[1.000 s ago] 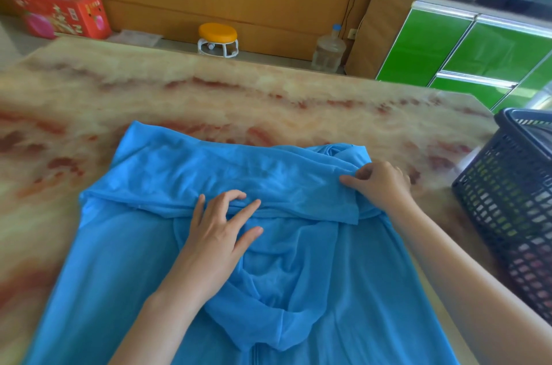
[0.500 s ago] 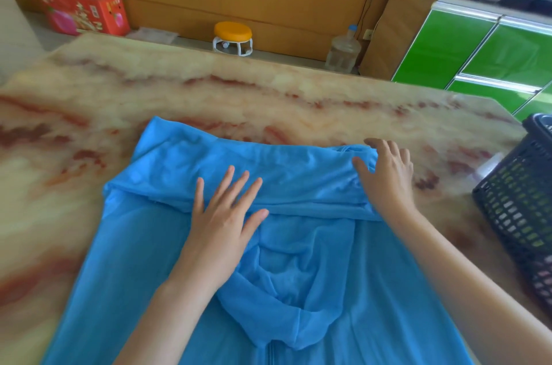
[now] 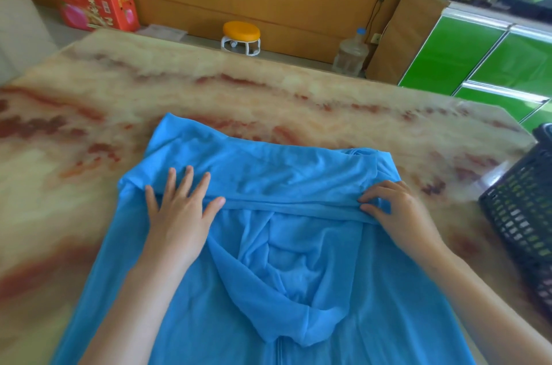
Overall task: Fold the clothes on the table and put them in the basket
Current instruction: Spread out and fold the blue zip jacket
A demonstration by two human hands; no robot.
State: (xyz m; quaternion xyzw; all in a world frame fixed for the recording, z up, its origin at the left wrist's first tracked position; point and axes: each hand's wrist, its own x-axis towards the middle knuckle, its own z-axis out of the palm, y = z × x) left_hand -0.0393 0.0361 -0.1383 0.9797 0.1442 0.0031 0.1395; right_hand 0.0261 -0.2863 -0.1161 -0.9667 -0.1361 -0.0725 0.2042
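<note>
A bright blue garment (image 3: 268, 173) lies spread on the marble table (image 3: 89, 101), with a sleeve folded across its upper part as a horizontal band. Its hood lies crumpled in the middle below that band. My left hand (image 3: 179, 212) lies flat on the left end of the band, fingers spread and straight. My right hand (image 3: 394, 209) is at the right end, its fingers curled round the folded edge of the cloth. The dark plastic basket (image 3: 519, 215) stands at the table's right edge, partly cut off by the frame.
Beyond the table's far edge, on the floor, are a red carton (image 3: 95, 4), a small stool with an orange seat (image 3: 241, 36) and a clear water jug (image 3: 351, 55). Green cabinet doors (image 3: 466, 53) stand at the right.
My left hand slid left along the folded band and now presses its left end. My right hand went from flat fingers to curling round the band's right edge.
</note>
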